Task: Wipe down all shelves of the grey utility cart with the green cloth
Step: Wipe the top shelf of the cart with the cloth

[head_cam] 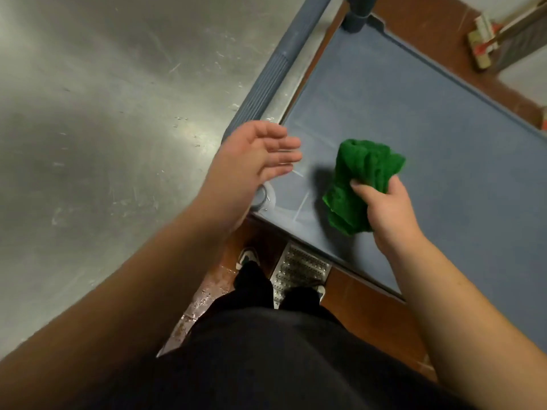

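Note:
The grey utility cart's top shelf [429,137] fills the right half of the view, seen from above. Its ribbed handle bar [268,87] runs along the left edge, with a corner post [355,22] at the far end. My right hand [387,214] is shut on the bunched green cloth [359,179], held just over the shelf's near-left part. Over the cart's near-left corner my left hand [254,164] hovers open, palm turned inward, fingers pointing at the cloth, holding nothing. The lower shelves are hidden under the top one.
A scratched stainless steel counter [103,128] lies to the left, close against the cart. Below are red-brown floor tiles [370,321], a metal drain grate [299,270] and my legs in black trousers. A brush [485,39] lies on the floor at the top right.

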A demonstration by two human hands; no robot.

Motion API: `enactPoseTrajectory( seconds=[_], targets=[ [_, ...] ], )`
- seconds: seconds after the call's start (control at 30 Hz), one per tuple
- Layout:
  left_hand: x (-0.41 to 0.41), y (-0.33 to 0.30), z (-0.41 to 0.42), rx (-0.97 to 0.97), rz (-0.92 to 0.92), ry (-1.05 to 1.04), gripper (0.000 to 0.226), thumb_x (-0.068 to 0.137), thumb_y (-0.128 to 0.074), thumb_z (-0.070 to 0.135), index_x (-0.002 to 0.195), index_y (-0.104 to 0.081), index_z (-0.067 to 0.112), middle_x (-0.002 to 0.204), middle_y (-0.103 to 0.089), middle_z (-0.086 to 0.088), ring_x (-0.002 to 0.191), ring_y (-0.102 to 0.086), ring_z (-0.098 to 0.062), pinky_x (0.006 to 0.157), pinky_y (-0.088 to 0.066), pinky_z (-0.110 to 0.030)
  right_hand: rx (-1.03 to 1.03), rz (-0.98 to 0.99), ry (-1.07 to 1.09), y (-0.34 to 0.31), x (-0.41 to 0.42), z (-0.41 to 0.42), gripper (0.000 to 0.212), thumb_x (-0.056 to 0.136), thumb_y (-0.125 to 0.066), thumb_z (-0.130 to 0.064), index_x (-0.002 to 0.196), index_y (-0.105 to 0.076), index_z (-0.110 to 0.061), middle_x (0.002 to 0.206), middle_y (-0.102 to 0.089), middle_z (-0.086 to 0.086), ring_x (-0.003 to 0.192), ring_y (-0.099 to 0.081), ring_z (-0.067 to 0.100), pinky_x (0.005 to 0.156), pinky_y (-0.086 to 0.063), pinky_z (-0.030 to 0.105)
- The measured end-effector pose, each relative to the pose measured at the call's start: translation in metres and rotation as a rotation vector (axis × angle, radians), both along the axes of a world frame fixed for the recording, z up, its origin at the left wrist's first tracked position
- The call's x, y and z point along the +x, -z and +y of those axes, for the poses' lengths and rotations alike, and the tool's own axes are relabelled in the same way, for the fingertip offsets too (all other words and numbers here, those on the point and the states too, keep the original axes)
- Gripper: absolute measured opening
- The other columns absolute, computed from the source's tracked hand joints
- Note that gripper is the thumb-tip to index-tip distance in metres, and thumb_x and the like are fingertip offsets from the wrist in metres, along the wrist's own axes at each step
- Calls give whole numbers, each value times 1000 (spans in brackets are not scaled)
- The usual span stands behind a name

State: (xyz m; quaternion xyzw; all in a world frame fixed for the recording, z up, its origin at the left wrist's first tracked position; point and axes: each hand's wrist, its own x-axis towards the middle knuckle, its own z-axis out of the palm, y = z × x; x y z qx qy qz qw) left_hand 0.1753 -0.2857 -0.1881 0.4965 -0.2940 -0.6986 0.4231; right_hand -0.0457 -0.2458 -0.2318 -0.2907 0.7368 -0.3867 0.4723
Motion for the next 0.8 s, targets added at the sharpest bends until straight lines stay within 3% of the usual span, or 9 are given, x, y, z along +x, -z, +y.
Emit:
enactPoseTrajectory(
  seconds=[0.1,0.2,0.3,0.37,0.5,0.67,0.8],
  targets=[
    [15,-1,-22,-111,-212,36,31,85,-38,-14,99,-56,6,93,-68,-12,80,-68,-19,70,-54,-28,87,558,-430,9,5,-5,29,83,-67,-13,110,-59,-13,107,-66,8,100,-62,27,88,-51,39],
    [25,8,-23,-250,-426,123,38,79,-37,-16,95,-59,10,93,-68,-8,79,-69,-13,71,-55,-26,-4,763,-680,15,22,-5,30,76,-64,-10,105,-58,-12,106,-60,11,102,-56,34,78,-43,34],
    [36,11,-18,-487,-752,287,41,79,-40,-8,97,-66,19,96,-67,6,85,-62,0,82,-47,-14,-38,809,-771,19,41,-4,33,74,-64,-14,106,-57,-16,106,-57,6,102,-53,33,74,-44,36],
    [41,13,-17,-705,-973,412,41,77,-46,-6,97,-69,22,104,-65,9,99,-56,-4,87,-38,-11,-25,863,-829,21,51,-1,34,76,-65,-21,109,-57,-21,110,-55,1,105,-52,29,73,-48,36],
    [46,25,-10,-997,-1147,604,28,78,-62,9,99,-72,24,128,-61,0,128,-45,-24,106,-35,-37,-17,913,-861,23,58,6,36,78,-65,-29,113,-57,-25,113,-52,-4,107,-50,23,70,-49,35],
    [62,38,14,-1007,-1268,761,45,77,-72,42,120,-63,31,152,-38,0,149,-11,-26,120,-6,-49,-76,956,-960,28,58,18,38,74,-68,-32,110,-63,-19,117,-54,-2,99,-52,27,74,-51,39],
    [66,46,21,-927,-1201,705,45,77,-75,29,120,-61,23,149,-43,0,148,-14,-24,119,-2,-40,-115,936,-1047,32,67,26,39,74,-67,-33,111,-64,-21,122,-52,-3,102,-49,26,83,-49,41]
  ],
)
